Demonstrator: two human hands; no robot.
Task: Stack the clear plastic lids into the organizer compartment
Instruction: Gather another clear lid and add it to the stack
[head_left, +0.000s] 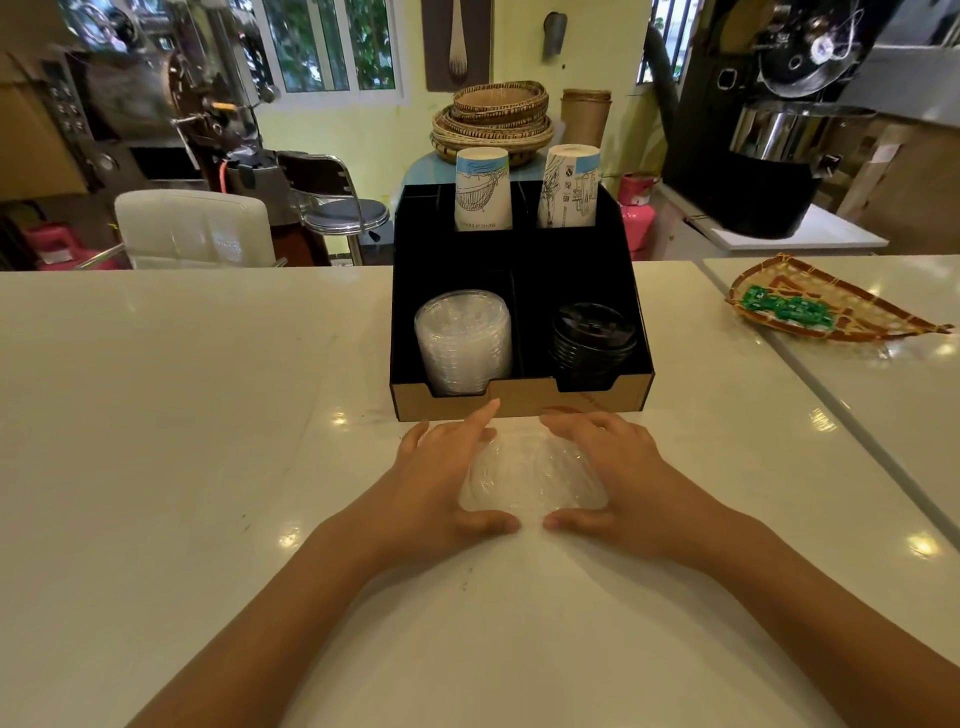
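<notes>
Clear plastic lids (530, 475) lie in a loose pile on the white counter (182, 415), just before the black organizer (519, 402). Left hand (441, 478) and right hand (618, 478) cup the pile from both sides, each grip spread and curved against it, probably to gather the lids. Its front-left compartment already holds a clear stack (462, 340).

Left paper cup (483, 189), beyond the left hand: blue-and-black line drawings, one line of small print near its base, too small to read.
Right paper cup (569, 187), beyond the right hand: drawings and small square symbols, unreadable.
Green packets (787, 307), far right of the hands: white markings, illegible.
</notes>
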